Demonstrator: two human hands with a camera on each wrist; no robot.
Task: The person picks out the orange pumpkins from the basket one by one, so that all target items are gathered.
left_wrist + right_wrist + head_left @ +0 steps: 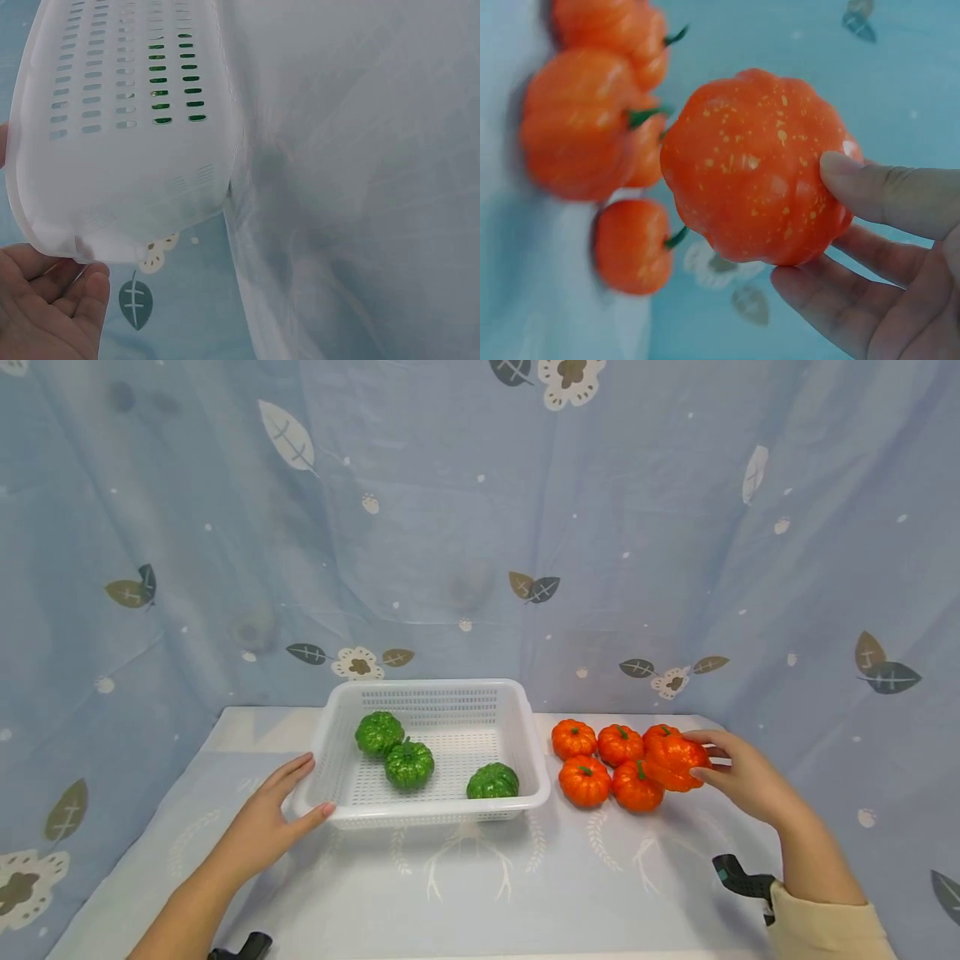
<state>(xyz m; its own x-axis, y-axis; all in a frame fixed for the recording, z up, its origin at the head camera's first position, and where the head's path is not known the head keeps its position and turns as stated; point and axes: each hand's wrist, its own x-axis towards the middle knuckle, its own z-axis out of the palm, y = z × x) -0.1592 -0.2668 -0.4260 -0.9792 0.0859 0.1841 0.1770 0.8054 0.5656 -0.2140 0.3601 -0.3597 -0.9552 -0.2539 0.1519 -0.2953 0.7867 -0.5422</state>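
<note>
A white plastic basket (pixel 426 812) with slotted walls stands on the table and holds green pumpkins (pixel 409 765), each with a glossy ribbed skin. At its left front corner is my left hand (pixel 258 831), thumb and fingers spread, fingertips touching the rim. The left wrist view shows these fingers (pixel 56 289) right at the basket's rim. My right hand (pixel 738 777) pinches an orange pumpkin (pixel 754 169) between thumb and fingers, over the right end of a group of orange pumpkins (pixel 585 781). Yellow flecks cover its side in the right wrist view.
The orange group lies in two rows just right of the basket on the white table (pixel 450 910). A blue patterned curtain (pixel 450 527) hangs behind the table and along its sides. Black wrist devices (pixel 738 878) show at both forearms.
</note>
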